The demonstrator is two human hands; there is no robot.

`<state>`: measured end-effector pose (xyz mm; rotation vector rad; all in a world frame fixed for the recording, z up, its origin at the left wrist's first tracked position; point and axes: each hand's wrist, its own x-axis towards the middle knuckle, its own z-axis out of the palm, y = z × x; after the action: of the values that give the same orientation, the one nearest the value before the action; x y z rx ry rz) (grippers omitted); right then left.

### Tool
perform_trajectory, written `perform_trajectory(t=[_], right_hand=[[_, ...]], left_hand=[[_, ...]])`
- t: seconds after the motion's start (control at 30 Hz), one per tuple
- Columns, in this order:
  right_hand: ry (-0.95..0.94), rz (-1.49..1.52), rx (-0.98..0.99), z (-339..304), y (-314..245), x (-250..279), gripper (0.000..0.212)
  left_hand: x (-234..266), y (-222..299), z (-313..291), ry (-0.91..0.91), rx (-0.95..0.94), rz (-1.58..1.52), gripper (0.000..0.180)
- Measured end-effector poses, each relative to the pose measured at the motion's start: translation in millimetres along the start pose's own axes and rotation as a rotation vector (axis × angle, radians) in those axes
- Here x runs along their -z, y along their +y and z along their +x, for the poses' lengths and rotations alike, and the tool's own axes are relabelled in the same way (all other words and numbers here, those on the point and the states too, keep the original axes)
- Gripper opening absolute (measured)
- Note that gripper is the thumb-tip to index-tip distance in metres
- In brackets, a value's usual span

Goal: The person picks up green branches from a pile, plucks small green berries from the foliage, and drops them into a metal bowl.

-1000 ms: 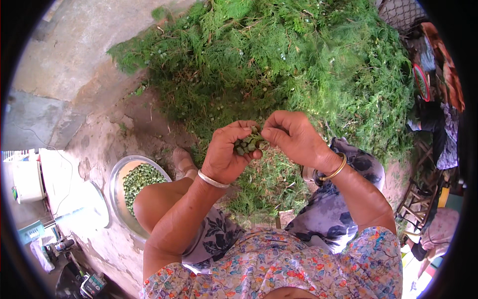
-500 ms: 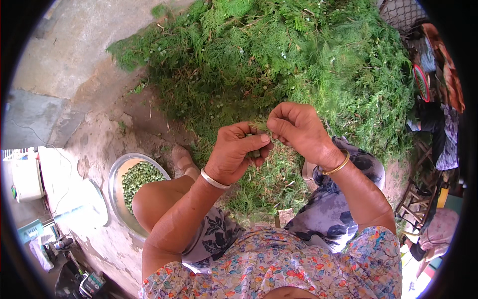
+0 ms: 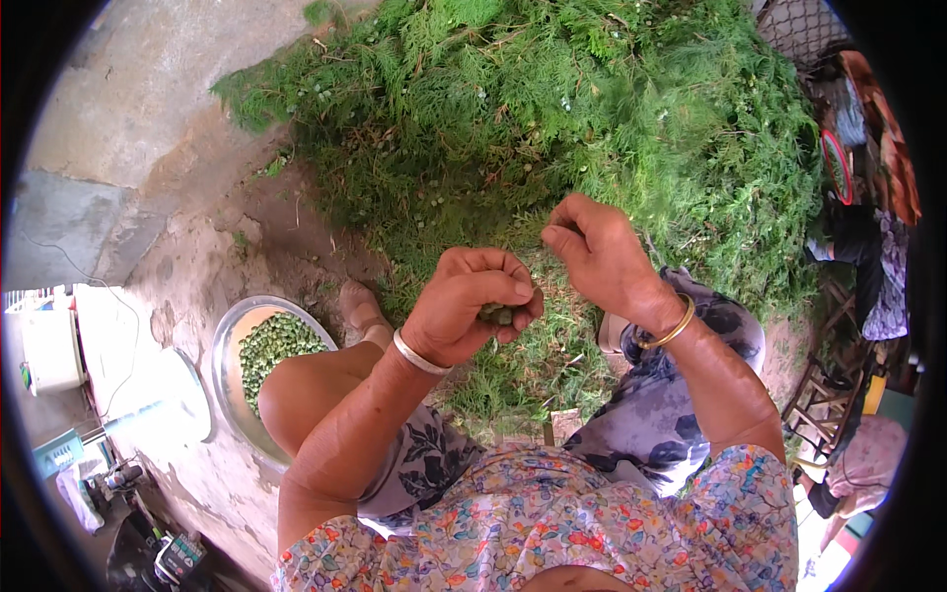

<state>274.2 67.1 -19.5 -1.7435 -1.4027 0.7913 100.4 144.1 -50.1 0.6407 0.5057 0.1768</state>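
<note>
My left hand (image 3: 478, 301) is closed around several small green cones (image 3: 496, 314), which show below its curled fingers. A little to the right and slightly higher, my right hand (image 3: 602, 247) is apart from it, thumb and fingertips drawn together. Whatever lies between those fingertips, if anything, is too small to make out. Both hands are over trimmed green bits on the ground, in front of a large heap of feathery evergreen branches (image 3: 552, 109). Beside my left knee, a wide metal basin (image 3: 225, 370) holds many green cones (image 3: 281, 345) like those in my hand.
Loose clippings (image 3: 523, 375) lie on the ground between my feet. To the left is bare, worn ground (image 3: 187, 266) with a pale sheet of concrete (image 3: 69, 227) farther off. A wooden folding frame (image 3: 824, 400) and hanging cloths (image 3: 888, 266) stand at the right edge.
My hands have parted; they were together over a green sprig, which no longer shows between them. My left hand has dropped slightly and still keeps its cones.
</note>
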Motion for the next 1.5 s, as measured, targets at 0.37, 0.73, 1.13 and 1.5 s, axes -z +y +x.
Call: perform_trajectory(t=[0.37, 0.73, 1.13, 1.5], right_hand=[[-0.483, 0.119, -0.279, 2.9, 1.4, 9.5, 0.019], [-0.3, 1.193, -0.481, 5.5, 14.9, 5.0, 0.055], [-0.26, 1.187, -0.439, 6.4, 12.1, -5.7, 0.063], [-0.314, 0.854, -0.336, 4.3, 9.3, -3.2, 0.069]], left_hand=[[2.6, 6.3, -0.2, -0.007, -0.09, -0.386, 0.032], [-11.8, 6.0, -6.2, 0.139, -0.149, 0.138, 0.023], [-21.3, -9.9, 3.8, 0.397, -0.609, 0.841, 0.019], [26.2, 13.9, -22.0, 0.536, -0.216, 0.474, 0.019]])
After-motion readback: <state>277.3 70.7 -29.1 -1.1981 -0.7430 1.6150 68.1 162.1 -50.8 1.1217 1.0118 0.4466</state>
